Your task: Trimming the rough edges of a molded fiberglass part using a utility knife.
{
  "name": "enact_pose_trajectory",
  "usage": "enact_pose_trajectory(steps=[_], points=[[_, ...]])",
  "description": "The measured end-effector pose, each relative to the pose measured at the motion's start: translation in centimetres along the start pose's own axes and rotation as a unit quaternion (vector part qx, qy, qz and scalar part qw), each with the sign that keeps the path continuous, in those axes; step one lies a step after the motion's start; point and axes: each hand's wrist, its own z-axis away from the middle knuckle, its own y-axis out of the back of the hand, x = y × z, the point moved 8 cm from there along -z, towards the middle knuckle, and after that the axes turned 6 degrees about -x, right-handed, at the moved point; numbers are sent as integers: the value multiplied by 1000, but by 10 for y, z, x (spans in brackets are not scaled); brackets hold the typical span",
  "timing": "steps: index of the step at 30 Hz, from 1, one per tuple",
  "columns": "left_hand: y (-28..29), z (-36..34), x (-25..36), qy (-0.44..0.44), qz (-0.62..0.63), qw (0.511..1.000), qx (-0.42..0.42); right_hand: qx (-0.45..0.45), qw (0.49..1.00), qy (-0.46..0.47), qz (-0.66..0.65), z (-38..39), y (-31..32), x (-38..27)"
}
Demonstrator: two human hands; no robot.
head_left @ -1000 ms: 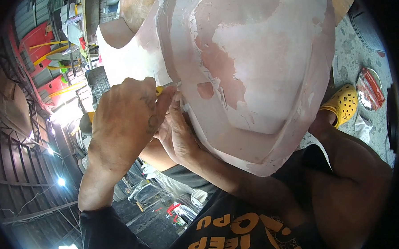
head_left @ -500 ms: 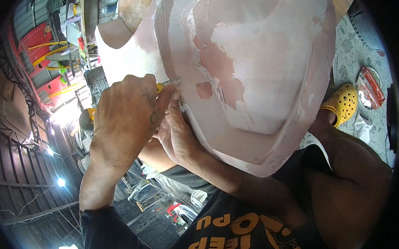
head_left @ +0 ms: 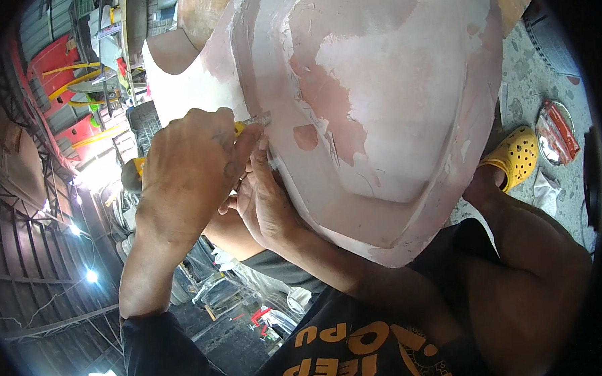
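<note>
A: Pink filler and white primer all over this big moulded panel (head_left: 378,104), and both hands are up at its left ridge.

B: Left hand (head_left: 186,173) is fisted tight round a yellow-handled tool (head_left: 240,128). Just a sliver of yellow shows past the knuckles, with a thin pale tip touching the panel.

A: What is different from a second ago?

B: Very little. The fist sits at the same spot on the ridge, and the tip has crept only a touch along the edge. So it looks like slow, fine work on one small patch, not a sweep across the surface.

A: And the right hand (head_left: 268,203)?

B: Tucked just beneath the left, palm and fingers flat against the panel's edge, gripping nothing that I can see. It hasn't shifted either, so I'd judge it is bracing the piece.

A: Where is the panel itself?

B: Propped in front of the person, lower rim near the knee. A yellow clog (head_left: 514,157) shows beside it on the concrete floor (head_left: 531,70), and a round tin (head_left: 555,131) lies just past that.
</note>
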Motion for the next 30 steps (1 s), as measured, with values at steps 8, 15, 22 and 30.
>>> enact_pose_trajectory(steps=[8,15,22,30], points=[[10,21,-4,-82,-48,991,89,-30,999,-5,-10,2,1,15],[-16,93,-75,-2,287,934,213,-165,951,-104,241,29,-3,67],[-129,154,-72,106,643,705,280,-194,818,-63,538,73,-3,42],[-195,139,-27,40,820,504,267,-45,449,285,845,113,-70,-79]])
